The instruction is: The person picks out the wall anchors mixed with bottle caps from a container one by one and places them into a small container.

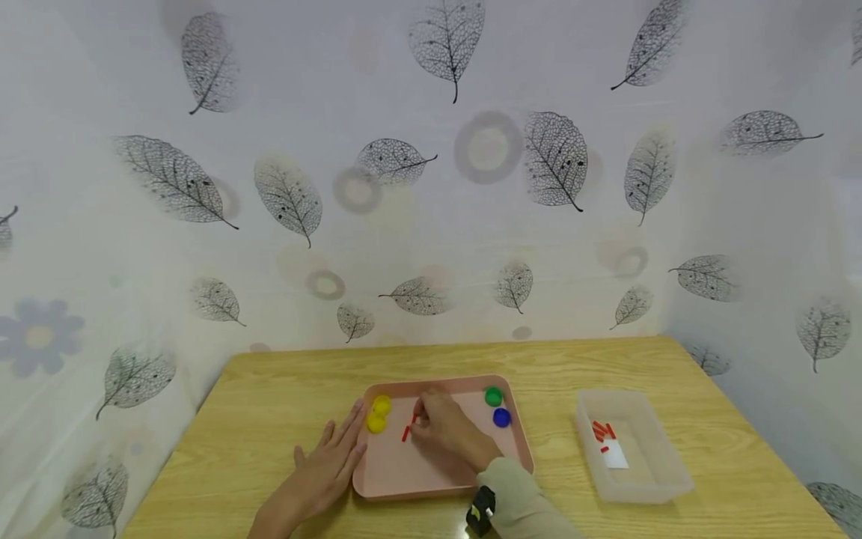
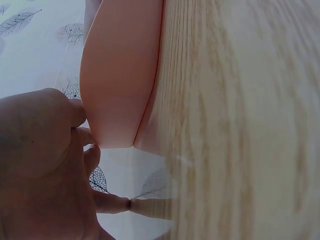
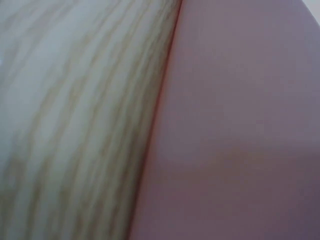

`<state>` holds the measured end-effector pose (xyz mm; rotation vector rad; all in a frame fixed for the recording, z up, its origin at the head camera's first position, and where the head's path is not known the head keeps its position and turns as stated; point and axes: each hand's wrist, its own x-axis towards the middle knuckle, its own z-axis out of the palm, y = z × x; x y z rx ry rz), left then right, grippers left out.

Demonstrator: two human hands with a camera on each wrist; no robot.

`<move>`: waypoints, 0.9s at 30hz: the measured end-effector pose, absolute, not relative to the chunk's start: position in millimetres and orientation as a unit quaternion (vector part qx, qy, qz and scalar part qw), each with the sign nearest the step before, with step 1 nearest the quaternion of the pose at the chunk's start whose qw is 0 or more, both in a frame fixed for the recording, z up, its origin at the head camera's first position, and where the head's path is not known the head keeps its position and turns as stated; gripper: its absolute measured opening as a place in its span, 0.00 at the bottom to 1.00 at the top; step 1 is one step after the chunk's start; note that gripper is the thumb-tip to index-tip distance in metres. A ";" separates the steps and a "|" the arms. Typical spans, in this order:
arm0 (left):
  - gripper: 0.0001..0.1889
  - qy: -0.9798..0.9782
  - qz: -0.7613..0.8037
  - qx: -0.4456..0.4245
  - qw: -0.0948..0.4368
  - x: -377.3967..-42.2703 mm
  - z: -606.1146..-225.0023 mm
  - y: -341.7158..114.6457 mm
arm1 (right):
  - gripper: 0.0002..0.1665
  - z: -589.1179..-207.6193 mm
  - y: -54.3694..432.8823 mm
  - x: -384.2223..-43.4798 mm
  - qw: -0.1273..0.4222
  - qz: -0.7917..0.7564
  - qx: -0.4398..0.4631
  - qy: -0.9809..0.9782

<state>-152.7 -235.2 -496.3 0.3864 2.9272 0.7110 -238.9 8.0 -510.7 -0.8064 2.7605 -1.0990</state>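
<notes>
A pink tray (image 1: 404, 479) lies on the table. My left hand (image 1: 326, 464) rests at its left edge with fingers extended, some of them touching the rim; the left wrist view shows this hand (image 2: 45, 160) against the tray wall (image 2: 120, 85). Inside the tray, my right hand (image 1: 447, 427) pinches a small red stick (image 1: 414, 416) between thumb and fingers. Just left of it lies another red stick (image 1: 406, 433). Yellow round caps (image 1: 376, 424) sit along the tray's left side. A green cap (image 1: 494, 396) and a blue cap (image 1: 501, 418) stand at the right. The right wrist view hides the hand.
To the right of the tray stands a translucent plastic box (image 1: 663, 468). It holds several red sticks (image 1: 599, 431) and a white card (image 1: 616, 454). The wooden table (image 1: 249, 404) meets a leaf-patterned cloth (image 1: 431, 239) at the back and sides.
</notes>
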 end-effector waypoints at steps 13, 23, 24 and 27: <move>0.31 0.962 0.234 0.124 0.061 -151.1 -498.6 -236.6 | 0.07 -511.5 11.6 -235.0 0.030 -0.372 -0.282 0.884; 0.31 0.962 0.237 0.123 0.059 -152.3 -497.9 -236.4 | 0.09 -506.2 13.8 -224.7 0.020 -0.369 -0.285 0.884; 0.31 0.961 0.239 0.124 0.059 -152.5 -498.1 -236.3 | 0.09 -506.1 14.6 -224.0 0.017 -0.368 -0.288 0.884; 0.31 0.961 0.240 0.125 0.059 -153.2 -498.8 -236.1 | 0.08 -505.9 17.2 -221.6 0.007 -0.366 -0.294 0.883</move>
